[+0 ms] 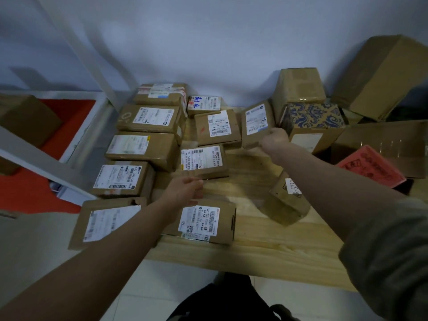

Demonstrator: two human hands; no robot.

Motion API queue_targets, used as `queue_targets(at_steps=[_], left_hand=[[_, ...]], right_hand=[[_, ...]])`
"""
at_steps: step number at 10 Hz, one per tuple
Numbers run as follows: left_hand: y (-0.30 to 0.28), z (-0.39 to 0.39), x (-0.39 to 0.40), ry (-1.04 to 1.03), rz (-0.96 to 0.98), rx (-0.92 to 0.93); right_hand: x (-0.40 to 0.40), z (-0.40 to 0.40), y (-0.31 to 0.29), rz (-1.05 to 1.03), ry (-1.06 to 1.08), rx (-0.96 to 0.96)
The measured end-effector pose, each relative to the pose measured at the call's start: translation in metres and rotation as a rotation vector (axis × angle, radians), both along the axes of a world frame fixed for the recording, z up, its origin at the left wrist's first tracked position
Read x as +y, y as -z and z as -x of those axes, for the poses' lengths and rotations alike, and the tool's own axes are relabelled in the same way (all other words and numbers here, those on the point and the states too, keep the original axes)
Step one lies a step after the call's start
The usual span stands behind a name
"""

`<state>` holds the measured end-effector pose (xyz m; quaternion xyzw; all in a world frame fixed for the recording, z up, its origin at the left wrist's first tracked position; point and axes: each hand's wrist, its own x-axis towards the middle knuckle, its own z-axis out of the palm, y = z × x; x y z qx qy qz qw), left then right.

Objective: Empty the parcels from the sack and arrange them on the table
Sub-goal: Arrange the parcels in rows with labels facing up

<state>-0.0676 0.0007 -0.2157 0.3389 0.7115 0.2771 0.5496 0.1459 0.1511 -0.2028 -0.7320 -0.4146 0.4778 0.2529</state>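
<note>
Near edge of wooden table (266, 251) bare; labelled parcel (203, 222) lies close by. Left hand (185, 191) grips the near edge of a mid-row parcel (203, 161). Right hand (274, 139) clamps a tilted parcel (258, 122), seemingly mid-placement. Next: set it flat beside the neighbouring parcel (217, 127). Patterned box (312, 121) crowds its right. Sack unseen.

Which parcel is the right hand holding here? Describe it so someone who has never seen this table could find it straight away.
Start at the wooden table and go to its far right, where a box with a blue floral pattern stands. Just left of it is the small brown parcel in the right hand. Unlike the flat parcels to its left, it is tilted up on edge, label toward the camera.
</note>
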Motion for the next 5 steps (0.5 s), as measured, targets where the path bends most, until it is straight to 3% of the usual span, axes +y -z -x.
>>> queue_targets(at_steps=[2,3,4,5], left_hand=[[0.001,-0.011,0.008,0.052,-0.054,0.033],[0.005,-0.016,0.017,0.083,-0.199,0.192],[0.017,-0.017,0.031,0.279,-0.306,0.537],[0.027,-0.015,0.039,0.532,-0.201,0.820]], right_hand=[[-0.014,0.000,0.005,0.096,-0.053,0.085],[-0.004,0.000,0.017,0.104,-0.031,-0.011],[0.011,0.002,0.031,0.097,-0.037,-0.089],[0.031,0.005,0.048,0.128,0.003,-0.118]])
